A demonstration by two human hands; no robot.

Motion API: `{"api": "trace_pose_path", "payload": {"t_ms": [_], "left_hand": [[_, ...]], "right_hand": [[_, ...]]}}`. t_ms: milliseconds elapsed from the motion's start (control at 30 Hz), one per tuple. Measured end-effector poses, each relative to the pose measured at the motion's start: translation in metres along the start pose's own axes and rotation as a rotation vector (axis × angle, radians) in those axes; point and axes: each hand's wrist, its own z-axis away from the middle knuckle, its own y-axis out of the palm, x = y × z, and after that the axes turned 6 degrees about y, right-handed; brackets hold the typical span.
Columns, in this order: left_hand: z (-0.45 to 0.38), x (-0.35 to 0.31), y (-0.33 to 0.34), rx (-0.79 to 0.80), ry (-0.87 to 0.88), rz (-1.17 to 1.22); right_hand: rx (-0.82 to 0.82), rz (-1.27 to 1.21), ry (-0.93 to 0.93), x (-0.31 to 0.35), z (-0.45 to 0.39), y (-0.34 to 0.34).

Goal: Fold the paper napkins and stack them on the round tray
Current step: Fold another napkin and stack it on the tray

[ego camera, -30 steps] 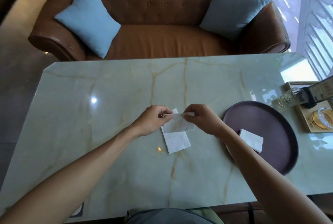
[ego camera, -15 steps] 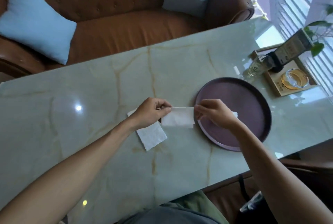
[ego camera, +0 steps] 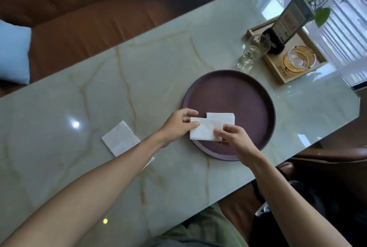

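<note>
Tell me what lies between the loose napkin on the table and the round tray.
In the head view, only the left hand and its forearm cross the bare marble between the loose napkin and the round tray.

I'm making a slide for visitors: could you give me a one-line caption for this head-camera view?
Both hands, left and right, hold a folded napkin over the round tray, beside one already there.

Glossy marble table (ego camera: 158, 63), matt round tray (ego camera: 238, 91), paper napkins (ego camera: 204, 130).
</note>
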Motion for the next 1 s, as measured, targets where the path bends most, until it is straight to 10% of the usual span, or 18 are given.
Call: {"api": "trace_pose_path", "payload": {"t_ms": [1000], "left_hand": [[-0.087, 0.048, 0.091, -0.398, -0.115, -0.261]], "right_hand": [[-0.493, 0.475, 0.076, -0.015, -0.069, -0.046]]}}
